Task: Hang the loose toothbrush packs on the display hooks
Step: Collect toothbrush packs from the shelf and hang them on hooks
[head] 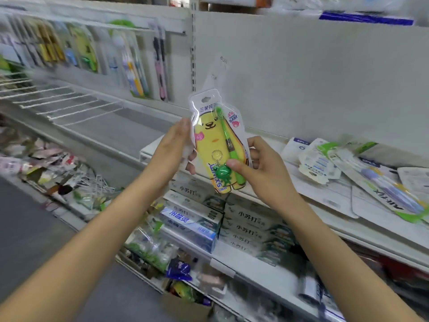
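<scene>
Stacked toothpaste boxes (246, 223) fill the shelf under the white ledge (348, 231), with a blue-and-white box (189, 223) just left of them. Lower down sit small packets (178, 269) too blurred to identify. To the left, a wire rack (58, 101) stands above a jumble of bagged goods (46, 163).

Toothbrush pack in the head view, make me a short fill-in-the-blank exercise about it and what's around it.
1. The yellow toothbrush pack is held by ____ hands, the left hand and the right hand.
2. The toothbrush in the pack is ____ in colour.
3. The keyring charm in the pack is shaped like a ____.
4. Other loose packs lie on the shelf to the ____ of the held pack.

Missing words: both; green; frog; right
</scene>
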